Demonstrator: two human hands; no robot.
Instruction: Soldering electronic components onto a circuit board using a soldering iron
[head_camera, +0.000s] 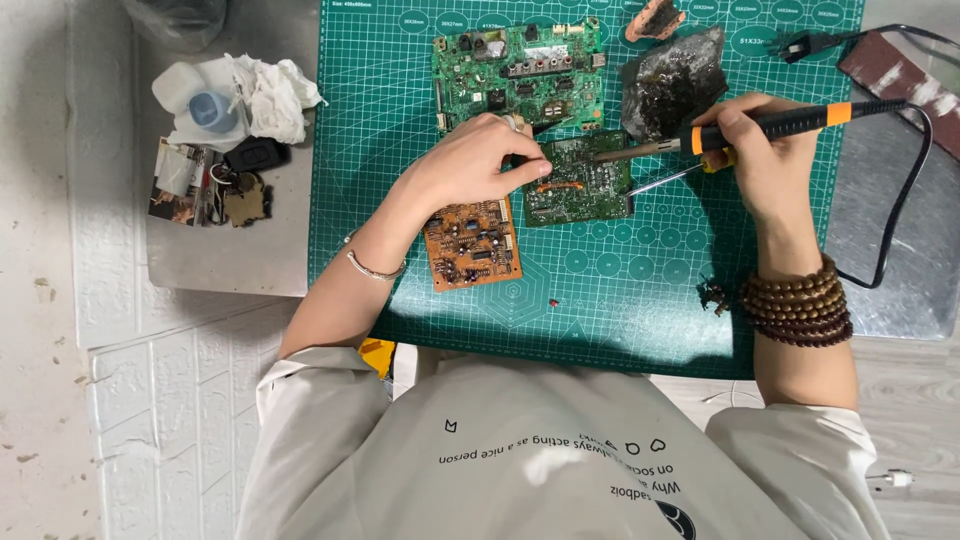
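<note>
right hand (765, 160) has its grip clenched on a black-and-orange soldering iron (770, 125), tip touching the top edge of the small green circuit board (578, 180) at the middle of the green cutting mat (620, 280); a thin metal tool (665, 180) sticks out under the same hand. left hand (470, 165) presses fingertips on that board's left edge, holding nothing i can make out. orange board (470, 243) lies just left-below it, bigger green board (520, 75) just above, dark crumpled lump (672, 82) up-right.
</note>
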